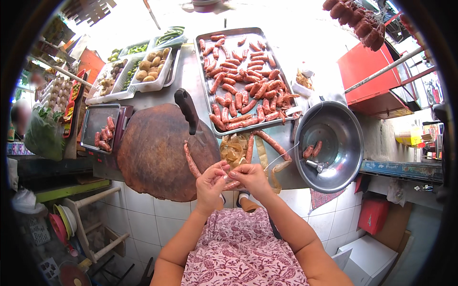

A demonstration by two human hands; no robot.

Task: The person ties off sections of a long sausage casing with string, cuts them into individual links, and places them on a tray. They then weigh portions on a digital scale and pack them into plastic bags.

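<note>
A small tray (98, 125) of sausages sits far left on the table (188, 76), then the round chopping block (155, 152) with a cleaver (190, 116). At the table's near edge the left hand (211, 182) and right hand (250, 176) meet, fingers pinching a sausage link (232, 184) between them. Behind lies the big sausage tray (244, 81); right, a steel bowl (329, 145)

Hands (231, 178) hide the sausage's (232, 185) end (grip unclear).

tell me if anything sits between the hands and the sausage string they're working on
Nothing visible does. The left hand and the right hand already pinch the sausage string at the edge of the round chopping block.
</note>
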